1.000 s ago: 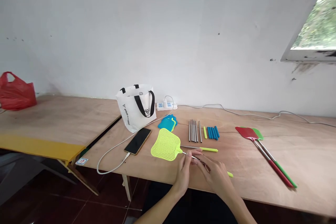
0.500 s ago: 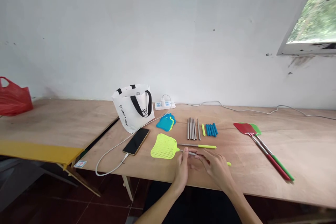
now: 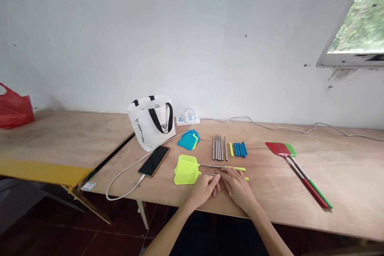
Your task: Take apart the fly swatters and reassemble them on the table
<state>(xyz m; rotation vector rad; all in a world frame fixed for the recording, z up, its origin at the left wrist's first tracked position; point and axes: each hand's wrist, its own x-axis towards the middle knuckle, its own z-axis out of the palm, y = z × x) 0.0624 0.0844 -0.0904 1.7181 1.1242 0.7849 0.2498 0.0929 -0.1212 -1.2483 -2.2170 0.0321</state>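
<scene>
here, both my hands are resting low over the surface (image 3: pixel 285 200), near its front edge. my left hand (image 3: pixel 205 189) is curling in by the shaft of the nearer yellow-green swatter (image 3: pixel 187 174), thumb and fingers bunching close together; the knuckles are hiding the inside, so i cannot tell whether they are gripping. my right hand (image 3: pixel 237 190) is lying palm down across the same swatter, fingers loosely bent and side by side, covering part of shaft and handle; any hold underneath i cannot tell. the handle end is poking out beyond that hand. this swatter is lying flat, its head overlapping that of the farther yellow-green swatter (image 3: pixel 212 166), which is running alongside.

beyond these, metal rods (image 3: pixel 217 147) are lying in a row, a single metal rod (image 3: pixel 226 149) just to their right, then one yellow-green grip (image 3: pixel 231 149) and several blue grips (image 3: pixel 240 149). blue swatter heads (image 3: pixel 187 140) are lying farther left. a phone (image 3: pixel 154 161) is resting in front of a white tote bag (image 3: pixel 153 128). off to my right, a red swatter (image 3: pixel 279 149) is partly covering a green swatter (image 3: pixel 320 194).
</scene>
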